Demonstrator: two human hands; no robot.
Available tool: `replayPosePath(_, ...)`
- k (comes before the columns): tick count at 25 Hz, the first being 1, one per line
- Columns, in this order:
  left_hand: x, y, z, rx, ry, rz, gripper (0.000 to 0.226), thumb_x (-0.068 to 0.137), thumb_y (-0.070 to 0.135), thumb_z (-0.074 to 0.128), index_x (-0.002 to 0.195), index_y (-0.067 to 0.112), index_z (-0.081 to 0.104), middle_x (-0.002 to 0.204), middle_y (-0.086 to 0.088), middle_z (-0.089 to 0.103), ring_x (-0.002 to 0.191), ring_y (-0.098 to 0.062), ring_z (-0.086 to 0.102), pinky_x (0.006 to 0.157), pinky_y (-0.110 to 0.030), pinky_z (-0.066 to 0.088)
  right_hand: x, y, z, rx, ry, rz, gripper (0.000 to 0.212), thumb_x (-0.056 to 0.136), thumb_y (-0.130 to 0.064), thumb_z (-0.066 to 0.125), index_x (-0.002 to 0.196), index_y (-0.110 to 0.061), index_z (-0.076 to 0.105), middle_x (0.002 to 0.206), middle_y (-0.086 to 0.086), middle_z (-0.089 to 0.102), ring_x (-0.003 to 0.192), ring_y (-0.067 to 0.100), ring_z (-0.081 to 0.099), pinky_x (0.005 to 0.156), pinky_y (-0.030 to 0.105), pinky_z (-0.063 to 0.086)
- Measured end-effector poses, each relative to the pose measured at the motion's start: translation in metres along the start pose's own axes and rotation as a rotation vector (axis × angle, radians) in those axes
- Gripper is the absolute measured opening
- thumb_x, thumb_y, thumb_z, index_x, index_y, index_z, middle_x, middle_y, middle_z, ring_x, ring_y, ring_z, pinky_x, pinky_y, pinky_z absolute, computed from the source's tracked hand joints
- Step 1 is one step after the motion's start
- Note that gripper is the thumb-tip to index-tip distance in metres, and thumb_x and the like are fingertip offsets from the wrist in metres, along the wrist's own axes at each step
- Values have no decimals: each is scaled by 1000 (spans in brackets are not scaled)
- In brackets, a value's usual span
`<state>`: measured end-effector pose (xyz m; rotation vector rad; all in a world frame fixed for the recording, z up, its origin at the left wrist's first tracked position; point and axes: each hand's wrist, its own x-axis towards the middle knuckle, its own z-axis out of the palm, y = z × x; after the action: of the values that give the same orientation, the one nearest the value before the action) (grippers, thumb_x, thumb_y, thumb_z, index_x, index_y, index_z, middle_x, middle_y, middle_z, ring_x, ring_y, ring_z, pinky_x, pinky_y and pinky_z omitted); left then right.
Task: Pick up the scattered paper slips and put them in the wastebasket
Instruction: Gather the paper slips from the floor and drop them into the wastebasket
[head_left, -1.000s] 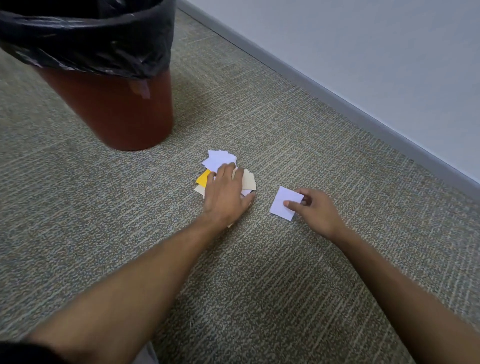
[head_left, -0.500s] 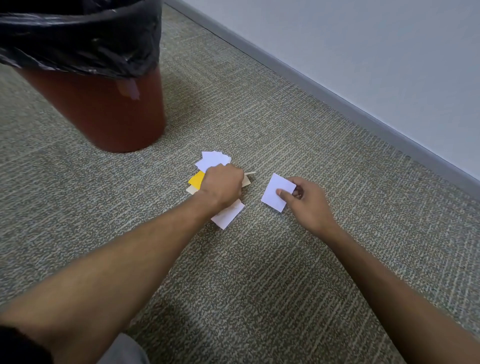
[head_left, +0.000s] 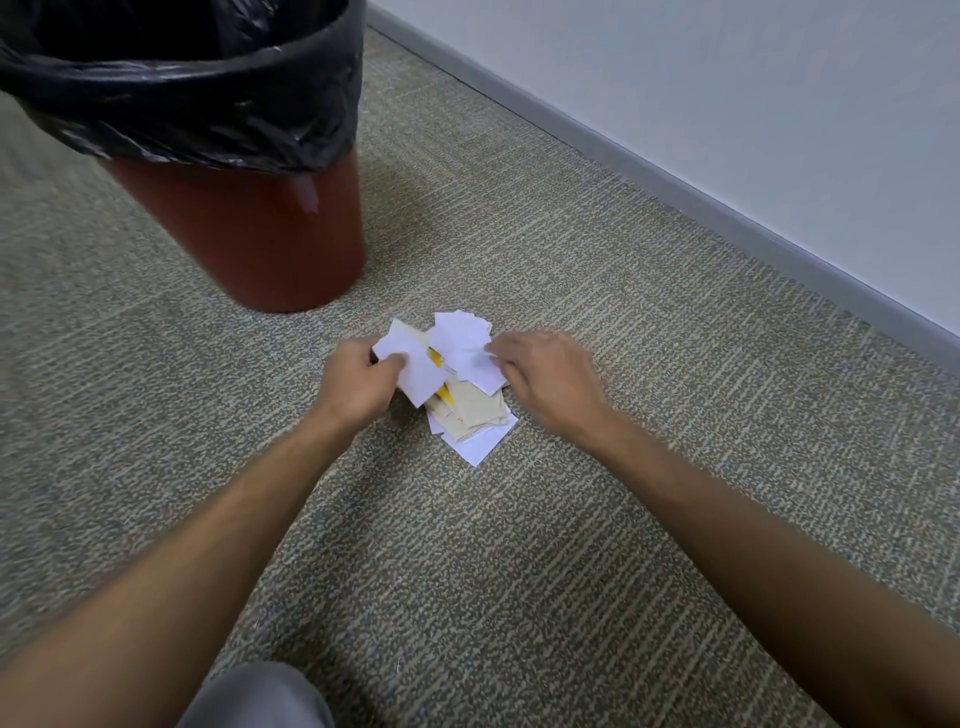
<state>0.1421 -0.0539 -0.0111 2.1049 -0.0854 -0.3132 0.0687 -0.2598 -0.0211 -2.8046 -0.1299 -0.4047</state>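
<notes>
Both forearms are bare from the frame's lower edge up to the wrists, with no sleeves, watch, bracelet or rings showing. The left hand (head_left: 358, 384) and right hand (head_left: 550, 382) wear no gloves. At the bottom edge, a rounded knee (head_left: 260, 699) is covered in plain grey trouser fabric.

wastebasket (head_left: 249, 244) stands beyond open carpet (head_left: 519, 545).
</notes>
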Motion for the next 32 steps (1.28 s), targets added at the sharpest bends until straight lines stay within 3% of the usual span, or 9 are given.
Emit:
replayPosePath(4,-12,-18,0,-10,13,-50,14,93,11,53,84,9,63,65,1,54,60,-18,48,54,-29,32,-1,-5,22,-191,-365,-21,59,94,-60,36,136,-21,51,130,3,60,109,25,62,92,40,47)
replayPosePath(7,-16,-28,2,-2,23,-69,14,93,14,53,87,7,64,67,-1,55,63,-21,48,55,-31,32,-4,-5,26,-249,-424,2,83,81,-75,43,143,-21,38,140,4,50,115,26,57,94,42,44)
replayPosePath(10,-17,-29,1,-25,19,-73,14,94,15,52,91,9,64,71,-1,57,64,-19,49,55,-30,33,-1,-1,24,-234,-342,-12,66,85,-58,47,136,-14,46,117,5,64,92,30,64,80,40,52)
replayPosePath(13,-18,-26,-1,-47,16,-66,13,94,14,51,90,12,63,70,0,56,62,-17,49,55,-29,33,-1,0,21,-334,-318,-103,49,87,-48,44,116,-10,54,95,5,66,75,29,63,64,34,47)
replayPosePath(19,-5,-19,7,-110,-41,-119,12,93,14,55,95,14,67,79,1,64,68,-15,53,57,-29,37,0,0,22,-375,-376,-132,45,81,-37,47,113,-7,55,96,7,62,78,30,62,62,36,48)
replayPosePath(22,2,-15,15,-96,-105,-135,12,90,14,59,97,11,68,85,-2,65,72,-16,56,59,-28,38,1,-1,23,-367,-329,-168,30,86,-30,47,102,-7,58,89,8,63,74,29,61,57,33,37)
replayPosePath(24,6,-14,21,-88,-127,-132,6,88,14,64,89,10,68,85,-3,67,74,-17,60,63,-28,44,-2,1,23,-374,-278,-192,24,90,-27,46,98,-9,60,81,6,64,66,24,59,54,31,35)
replayPosePath(27,9,-13,26,-211,-103,-182,16,82,14,70,70,11,60,83,-8,67,75,-20,59,71,-32,44,-7,7,19,-372,-176,-158,17,91,-24,54,96,-13,65,71,0,66,58,16,58,49,28,47)
replayPosePath(32,7,-10,17,-375,-40,-277,40,80,8,71,54,18,42,59,-1,47,54,-12,41,54,-23,33,-13,8,-12,-64,34,18,21,94,-19,56,108,-9,67,73,2,67,59,10,51,59,24,45)
